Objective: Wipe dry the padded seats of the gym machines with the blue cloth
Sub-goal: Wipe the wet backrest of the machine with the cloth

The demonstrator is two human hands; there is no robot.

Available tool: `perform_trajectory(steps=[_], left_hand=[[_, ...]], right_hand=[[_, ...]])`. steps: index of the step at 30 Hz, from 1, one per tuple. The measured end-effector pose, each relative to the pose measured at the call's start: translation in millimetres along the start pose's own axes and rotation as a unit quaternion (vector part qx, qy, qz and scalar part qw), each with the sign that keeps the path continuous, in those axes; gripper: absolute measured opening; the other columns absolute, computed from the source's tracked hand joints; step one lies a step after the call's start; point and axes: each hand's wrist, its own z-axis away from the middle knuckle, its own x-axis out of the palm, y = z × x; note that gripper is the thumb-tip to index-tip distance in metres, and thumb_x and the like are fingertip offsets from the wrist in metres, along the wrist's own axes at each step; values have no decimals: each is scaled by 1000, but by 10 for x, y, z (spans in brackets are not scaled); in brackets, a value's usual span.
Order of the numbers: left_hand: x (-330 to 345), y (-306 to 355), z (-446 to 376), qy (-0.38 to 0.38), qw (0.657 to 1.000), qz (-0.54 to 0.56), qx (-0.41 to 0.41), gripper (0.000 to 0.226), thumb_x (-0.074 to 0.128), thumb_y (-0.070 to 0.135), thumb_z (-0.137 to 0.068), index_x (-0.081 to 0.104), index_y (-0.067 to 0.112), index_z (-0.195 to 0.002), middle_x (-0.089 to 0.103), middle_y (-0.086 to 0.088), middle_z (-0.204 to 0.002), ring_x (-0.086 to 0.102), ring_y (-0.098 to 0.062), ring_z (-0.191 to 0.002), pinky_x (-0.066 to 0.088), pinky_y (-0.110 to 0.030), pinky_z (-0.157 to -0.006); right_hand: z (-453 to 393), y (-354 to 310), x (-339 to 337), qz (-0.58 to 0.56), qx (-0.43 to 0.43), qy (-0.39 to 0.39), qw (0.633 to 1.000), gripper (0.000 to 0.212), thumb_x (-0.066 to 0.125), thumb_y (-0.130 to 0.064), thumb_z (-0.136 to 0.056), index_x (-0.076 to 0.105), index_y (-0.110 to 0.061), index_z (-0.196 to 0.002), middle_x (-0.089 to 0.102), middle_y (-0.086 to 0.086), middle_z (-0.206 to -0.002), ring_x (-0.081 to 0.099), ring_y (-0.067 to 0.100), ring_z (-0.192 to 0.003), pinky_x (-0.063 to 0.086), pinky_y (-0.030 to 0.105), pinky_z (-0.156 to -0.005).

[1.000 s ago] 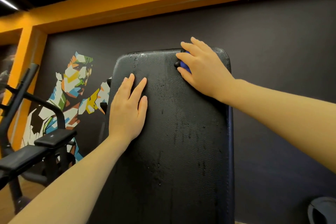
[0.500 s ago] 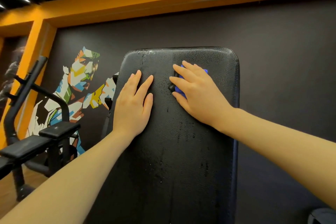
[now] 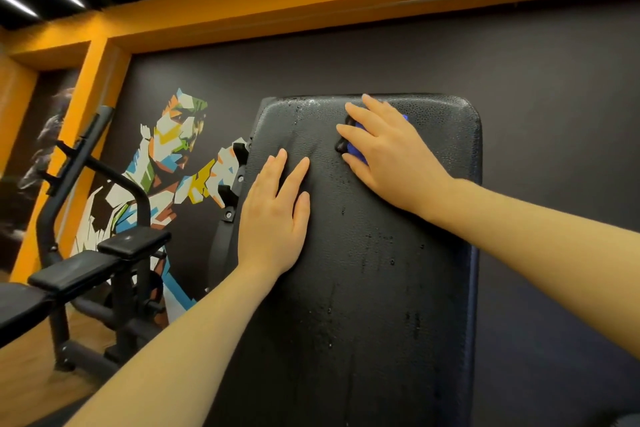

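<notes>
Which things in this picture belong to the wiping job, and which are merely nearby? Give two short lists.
Part of the job:
cloth, blue, pressed under the right hand
pad, black, with water drops
left hand, flat on the pad

Merely nearby:
bench at left
mural on the wall

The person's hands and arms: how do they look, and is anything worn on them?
Both arms are bare as far as the frame shows: no sleeves, gloves, watch or bracelet. The left hand and right hand show no rings on the visible fingers. The nails are short and unpainted where they can be seen.
</notes>
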Motion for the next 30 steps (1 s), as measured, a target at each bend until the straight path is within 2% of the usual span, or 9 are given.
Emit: perform_trajectory(steps=[4,7,11,15,18,25,28,30], left_hand=[[4,-18,3,4,1000,0,-2,57,25,42,-96,38,25,-149,29,-3,-159,22,-19,-147,22,-33,-114],[-5,-9,10,7,1000,0,-4,56,25,42,-96,39,26,-148,29,-3,-158,22,-19,-147,23,-33,-114],[-6,1,14,5,1000,4,-3,56,26,41,-96,40,26,-148,30,-4,-158,22,-20,-147,26,-37,-115],[-4,-2,12,10,1000,1,1,55,26,40,-97,41,24,-148,31,-6,-158,24,-22,-147,27,-39,-115],[9,-3,20,16,1000,0,5,54,28,38,-97,44,21,-146,33,-8,-156,27,-24,-146,29,-41,-114],[21,-11,25,21,1000,-1,5,53,29,36,-97,45,22,-146,35,-8,-155,28,-25,-145,31,-42,-113],[19,-14,34,21,1000,4,2,53,29,38,-97,44,23,-146,34,-7,-156,26,-23,-146,30,-40,-113],[16,-14,31,21,1000,7,0,54,29,38,-97,44,24,-146,33,-6,-156,26,-22,-146,29,-40,-114]], right_hand=[[-423,118,91,3,30,-36,999,46,64,-21,-90,57,2,-130,52,27,-136,44,46,-130,34,61,-106],[-609,112,193,-8,60,-63,996,54,60,-26,-93,48,0,-139,49,24,-139,42,43,-132,33,57,-109],[-537,35,209,9,32,-43,999,45,60,-22,-92,57,5,-128,55,27,-131,49,46,-123,40,56,-101],[-392,-93,169,6,-1,-40,999,39,59,-21,-91,64,3,-120,58,24,-130,52,45,-122,41,57,-100],[-175,-216,183,-14,-46,-9,999,42,47,-27,-88,69,2,-109,64,22,-121,59,43,-112,47,54,-93],[-3,-262,171,-36,-57,-24,997,48,40,-33,-89,70,-3,-113,63,17,-124,58,39,-118,42,56,-101],[-88,-193,133,-9,-69,-43,997,50,38,-36,-89,69,-5,-114,63,17,-125,57,39,-121,41,55,-103],[-214,-94,104,22,-72,-50,996,45,44,-34,-90,69,-5,-113,63,17,-124,55,39,-122,39,55,-103]])
